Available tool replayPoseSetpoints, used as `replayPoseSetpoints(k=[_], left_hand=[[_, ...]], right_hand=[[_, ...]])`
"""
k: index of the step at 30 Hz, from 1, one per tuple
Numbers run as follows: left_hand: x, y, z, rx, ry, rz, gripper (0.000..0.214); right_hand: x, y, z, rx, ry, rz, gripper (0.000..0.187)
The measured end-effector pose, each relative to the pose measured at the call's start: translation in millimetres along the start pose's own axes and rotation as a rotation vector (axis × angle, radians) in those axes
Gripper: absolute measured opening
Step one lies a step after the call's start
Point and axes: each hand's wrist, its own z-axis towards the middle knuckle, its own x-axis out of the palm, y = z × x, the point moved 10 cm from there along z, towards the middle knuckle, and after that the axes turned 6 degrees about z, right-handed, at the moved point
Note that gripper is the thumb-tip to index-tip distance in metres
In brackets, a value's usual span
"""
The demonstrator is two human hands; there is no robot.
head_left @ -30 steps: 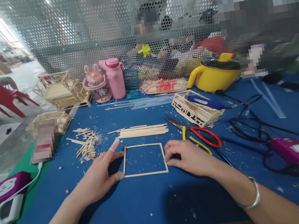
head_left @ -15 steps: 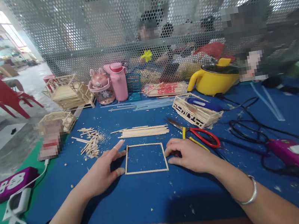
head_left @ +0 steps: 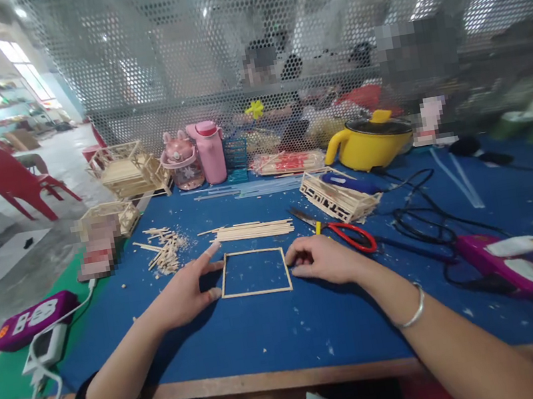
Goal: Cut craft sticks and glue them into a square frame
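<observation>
A rectangular frame of thin wooden sticks [head_left: 258,292] lies flat on the blue tabletop between my hands. My left hand [head_left: 191,291] is open at its left side, index finger stretched past the upper corner and thumb by the lower one. On the opposite side, my right hand [head_left: 320,260] rests with bent fingers and thumb apart, fingertips at the frame's right stick. Just beyond the frame is a row of loose wooden sticks [head_left: 254,230]. Red-handled scissors [head_left: 352,236] lie beyond my right hand.
Short stick offcuts [head_left: 166,252] are heaped at the left. A stick-built tray [head_left: 339,196] holds sticks and a blue tool. Behind stand a pink bottle [head_left: 211,154], a yellow pot [head_left: 373,142] and a perforated metal screen [head_left: 163,60]. Black cables [head_left: 416,219] cross the right side.
The camera view has shifted slightly, so the table appears higher. Both hands stay at the frame's sides; my right hand's fingers look a little more bent. The frame keeps its place on the table.
</observation>
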Motion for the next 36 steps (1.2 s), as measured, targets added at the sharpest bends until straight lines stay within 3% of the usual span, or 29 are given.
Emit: replayPoseSetpoints(k=[3, 6, 8, 11, 15, 19, 26, 36], left_hand=[[-2.2, 7.1, -3.1, -0.005, -0.064, -0.159, 0.081], [-21.3, 25.4, 7.6, -0.068, -0.257, -0.356, 0.076], [-40.8, 37.6, 21.0, -0.134, -0.42, -0.358, 0.067], [-65.4, 32.8, 43.3, -0.09, -0.575, -0.235, 0.048], [-61.9, 24.3, 55.4, -0.042, -0.535, -0.152, 0.038], [-41.2, 21.2, 47.4, 0.008, -0.396, -0.048, 0.046], [-17.3, 12.4, 51.3, 0.11, -0.201, -0.033, 0.066], [-14.9, 14.0, 55.5, 0.085, -0.24, 0.103, 0.066]], right_hand=[[-22.0, -18.6, 2.7, 0.039, -0.169, 0.173, 0.02], [-42.1, -20.7, 6.9, 0.051, -0.37, 0.021, 0.024], [-40.4, -7.0, 16.1, 0.031, -0.393, -0.111, 0.023], [-17.6, 30.5, 36.5, -0.075, -0.313, -0.233, 0.018], [28.4, 73.8, 59.1, -0.204, -0.171, -0.4, 0.016], [51.7, 82.4, 70.7, -0.207, -0.155, -0.528, 0.018], [56.2, 74.9, 72.8, -0.146, -0.187, -0.645, 0.021], [57.0, 72.8, 70.9, -0.025, -0.293, -0.743, 0.025]])
